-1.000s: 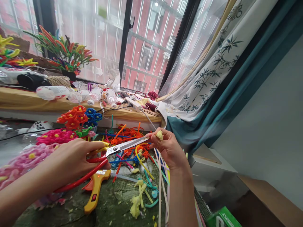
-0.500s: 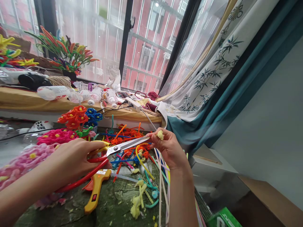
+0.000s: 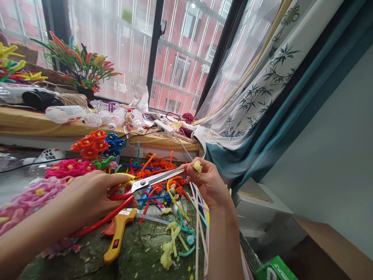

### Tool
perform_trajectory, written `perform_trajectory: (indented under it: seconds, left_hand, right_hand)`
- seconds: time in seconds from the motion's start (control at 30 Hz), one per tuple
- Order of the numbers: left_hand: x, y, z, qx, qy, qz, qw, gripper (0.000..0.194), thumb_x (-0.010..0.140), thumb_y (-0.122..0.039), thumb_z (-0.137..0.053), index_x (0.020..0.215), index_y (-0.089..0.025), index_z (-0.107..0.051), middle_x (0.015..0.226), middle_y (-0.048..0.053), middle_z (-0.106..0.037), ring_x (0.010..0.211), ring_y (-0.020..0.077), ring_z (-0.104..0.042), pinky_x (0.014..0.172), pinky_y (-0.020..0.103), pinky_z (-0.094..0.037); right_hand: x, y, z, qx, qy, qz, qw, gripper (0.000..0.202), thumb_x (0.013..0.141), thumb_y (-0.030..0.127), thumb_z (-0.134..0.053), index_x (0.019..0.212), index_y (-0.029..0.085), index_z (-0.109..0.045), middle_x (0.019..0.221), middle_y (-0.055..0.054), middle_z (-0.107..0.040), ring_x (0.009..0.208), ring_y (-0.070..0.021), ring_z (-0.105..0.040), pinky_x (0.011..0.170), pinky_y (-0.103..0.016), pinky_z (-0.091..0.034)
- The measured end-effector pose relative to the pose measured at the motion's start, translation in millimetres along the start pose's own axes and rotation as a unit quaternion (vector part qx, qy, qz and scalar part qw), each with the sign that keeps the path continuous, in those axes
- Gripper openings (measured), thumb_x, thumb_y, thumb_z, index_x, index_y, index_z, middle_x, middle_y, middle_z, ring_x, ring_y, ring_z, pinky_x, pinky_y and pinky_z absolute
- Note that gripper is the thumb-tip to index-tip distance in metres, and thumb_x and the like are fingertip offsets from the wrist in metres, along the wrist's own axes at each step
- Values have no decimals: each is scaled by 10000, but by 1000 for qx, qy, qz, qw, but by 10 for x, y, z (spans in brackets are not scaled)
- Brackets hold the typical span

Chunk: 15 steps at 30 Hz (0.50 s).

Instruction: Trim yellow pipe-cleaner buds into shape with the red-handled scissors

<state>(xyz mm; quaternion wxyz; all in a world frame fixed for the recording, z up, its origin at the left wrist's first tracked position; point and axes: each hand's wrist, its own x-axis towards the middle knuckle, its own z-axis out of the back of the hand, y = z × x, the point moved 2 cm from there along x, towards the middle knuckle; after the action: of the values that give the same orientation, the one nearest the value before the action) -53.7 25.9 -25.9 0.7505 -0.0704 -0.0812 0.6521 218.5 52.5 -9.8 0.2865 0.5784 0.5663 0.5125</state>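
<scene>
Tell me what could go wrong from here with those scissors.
The blades of the scissors reach the fingertips of the right hand, so closing them could nick a finger.

The small yellow tuft is pinched in those fingers and might slip and drop among the similar yellow scraps.

The left hand works just above the glue gun, and could knock it.

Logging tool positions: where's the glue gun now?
Head view, lower left of centre: the yellow glue gun lies on the green work surface, just below the scissors.
</scene>
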Motion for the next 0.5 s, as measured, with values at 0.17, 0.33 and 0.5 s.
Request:
perform_trajectory:
  seconds: [0.17,0.33,0.5]
  left_hand:
    - [4,9,-3,2,-4,1,1000,466,735,-729,-464,822,-317,-663,763,23,-742,772,302,-666,654,354,-338]
    - [25,39,-17,-2,-8,1,1000,431,745,-682,-496,882,-333,-709,770,16,-765,797,303,-694,656,341,-340]
    - [37,47,-25,-2,-19,-2,1000,398,743,-682,-520,780,-320,-679,725,18,-749,760,294,-683,630,335,-323]
  right_hand:
    - [-2,1,0,2,-1,-1,1000,452,467,375,-1085,570,200,-681,659,-25,-801,601,-195,-771,488,-207,-583]
    - [-3,-1,4,0,-2,2,1000,418,494,370,-1075,584,202,-703,676,-33,-810,617,-199,-771,494,-214,-577]
    - [2,-3,8,-2,-3,3,1000,414,489,370,-1076,587,200,-711,667,-34,-806,610,-199,-771,488,-214,-579]
